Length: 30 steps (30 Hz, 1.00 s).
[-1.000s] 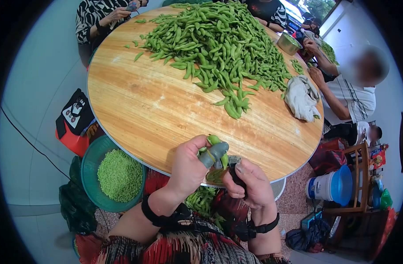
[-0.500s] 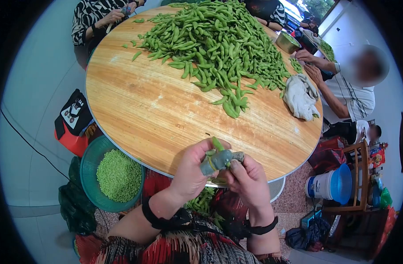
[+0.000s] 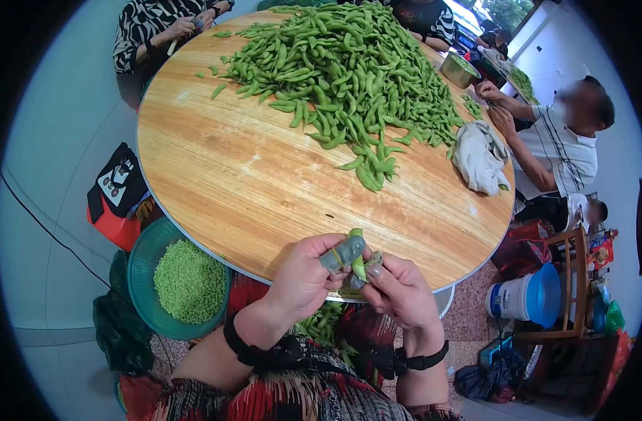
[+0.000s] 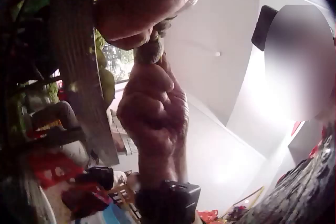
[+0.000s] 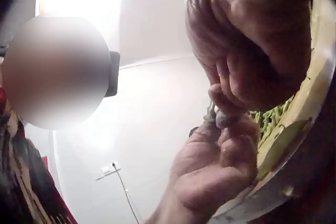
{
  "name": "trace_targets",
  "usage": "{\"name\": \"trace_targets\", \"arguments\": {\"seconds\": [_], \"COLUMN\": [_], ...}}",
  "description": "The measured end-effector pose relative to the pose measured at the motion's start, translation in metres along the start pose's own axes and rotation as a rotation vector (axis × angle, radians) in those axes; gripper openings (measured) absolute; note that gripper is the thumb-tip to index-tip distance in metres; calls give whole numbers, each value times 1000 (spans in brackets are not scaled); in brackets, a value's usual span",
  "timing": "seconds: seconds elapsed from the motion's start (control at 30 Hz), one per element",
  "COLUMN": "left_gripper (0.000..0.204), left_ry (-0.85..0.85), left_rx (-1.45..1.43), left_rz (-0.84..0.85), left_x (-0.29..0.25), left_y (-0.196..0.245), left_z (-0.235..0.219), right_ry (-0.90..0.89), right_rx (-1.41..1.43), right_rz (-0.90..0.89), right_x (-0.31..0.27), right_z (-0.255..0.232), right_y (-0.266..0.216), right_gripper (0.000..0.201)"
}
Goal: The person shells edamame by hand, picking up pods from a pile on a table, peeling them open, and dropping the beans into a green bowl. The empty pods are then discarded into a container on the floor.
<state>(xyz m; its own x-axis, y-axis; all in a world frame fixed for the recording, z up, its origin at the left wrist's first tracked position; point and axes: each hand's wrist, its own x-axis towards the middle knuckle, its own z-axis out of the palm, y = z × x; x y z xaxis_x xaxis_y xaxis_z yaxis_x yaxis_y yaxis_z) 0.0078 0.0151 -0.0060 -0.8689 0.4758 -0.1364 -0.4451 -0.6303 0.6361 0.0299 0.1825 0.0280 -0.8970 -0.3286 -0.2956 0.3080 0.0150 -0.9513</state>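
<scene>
In the head view, my left hand (image 3: 293, 281) grips a green soybean pod (image 3: 359, 265) over the table's near edge. A grey cover (image 3: 342, 254) with a yellowish band wraps its thumb. My right hand (image 3: 403, 291) pinches at the pod's lower end, its thumb and fingertips close against the left fingers. Both hands meet at their fingertips in the left wrist view, with the right hand (image 4: 155, 108) curled below. The right wrist view has the left hand (image 5: 215, 166) under the right one; there the fingers mostly hide the pod.
A big heap of pods (image 3: 349, 77) covers the round wooden table's (image 3: 215, 175) far side. A green basket (image 3: 140, 302) of shelled beans (image 3: 187, 281) stands lower left. A grey cloth (image 3: 478, 158) lies at the right edge. More pods (image 3: 317, 323) sit below the table edge. Other people sit around.
My right hand came up from slightly apart to meet the left at the pod, and now sits a little to the right of it. The pod between the hands shows more upright than half a second ago.
</scene>
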Motion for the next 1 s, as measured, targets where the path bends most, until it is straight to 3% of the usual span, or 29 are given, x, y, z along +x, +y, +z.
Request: {"name": "trace_targets", "arguments": {"seconds": [0.03, 0.13, 0.17, 0.23, 0.3, 0.37, 0.43, 0.47, 0.53, 0.6, 0.67, 0.73, 0.77, 0.8, 0.83, 0.87, 0.9, 0.97, 1.0], "left_gripper": [14, 18, 18, 18, 18, 18, 18, 18, 17, 15, 14, 14, 13, 12, 12, 12, 13, 15, 15], "left_ry": [-2, -72, -32, 7, 191, 200, 207, 132, 57, -12, 21, 56, 163, 269, 267, 271, 276, 233, 208], "left_rx": [1, -176, -170, -164, 108, 127, 148, -22, -195, -363, -271, -181, -21, 140, 140, 96, 50, 41, -87], "left_rz": [3, -68, -51, -33, 94, 135, 178, 100, 24, -10, -18, -24, 107, 236, 236, 182, 128, 87, 59], "left_x": [2, 5, 5, 6, 6, 7, 9, 10, 10, 10, 10, 10, 10, 11, 12, 12, 12, 12, 12], "left_y": [-1, -2, -3, -3, 2, -2, -3, -2, -2, -5, -3, -3, -7, -9, -9, -10, -11, -6, -4], "left_z": [-2, -4, -3, 4, 18, 19, 14, 9, 1, -4, -3, 7, 20, 28, 26, 22, 17, 9, 7], "right_ry": [-59, -109, -109, 84, 77, 71, 3, 2, -124, -106, -88, 191, 189, 309, 431, 419, 421, 266, 253], "right_rx": [217, 447, 446, 19, -3, -24, 225, 225, 575, 545, 514, -286, -288, -655, -1024, -1086, -1088, -389, -296], "right_rz": [64, 116, 116, -35, -57, -75, 39, 39, 119, 125, 130, -258, -259, -371, -478, -425, -423, -159, -123], "right_x": [-1, -2, 0, 4, 3, 2, 5, 6, 7, 9, 12, 16, 17, 17, 16, 16, 18, 23, 25], "right_z": [0, 4, 7, 12, 17, 16, 10, 8, 6, 7, 10, 15, 18, 21, 23, 24, 21, 12, 8], "right_y": [-1, -4, -2, 3, -1, -2, -1, 0, 1, 0, 2, 7, 5, 1, -3, -7, -7, -4, -3], "right_gripper": [23, 20, 20, 18, 17, 16, 16, 16, 15, 16, 18, 22, 22, 22, 22, 19, 19, 17, 17]}}
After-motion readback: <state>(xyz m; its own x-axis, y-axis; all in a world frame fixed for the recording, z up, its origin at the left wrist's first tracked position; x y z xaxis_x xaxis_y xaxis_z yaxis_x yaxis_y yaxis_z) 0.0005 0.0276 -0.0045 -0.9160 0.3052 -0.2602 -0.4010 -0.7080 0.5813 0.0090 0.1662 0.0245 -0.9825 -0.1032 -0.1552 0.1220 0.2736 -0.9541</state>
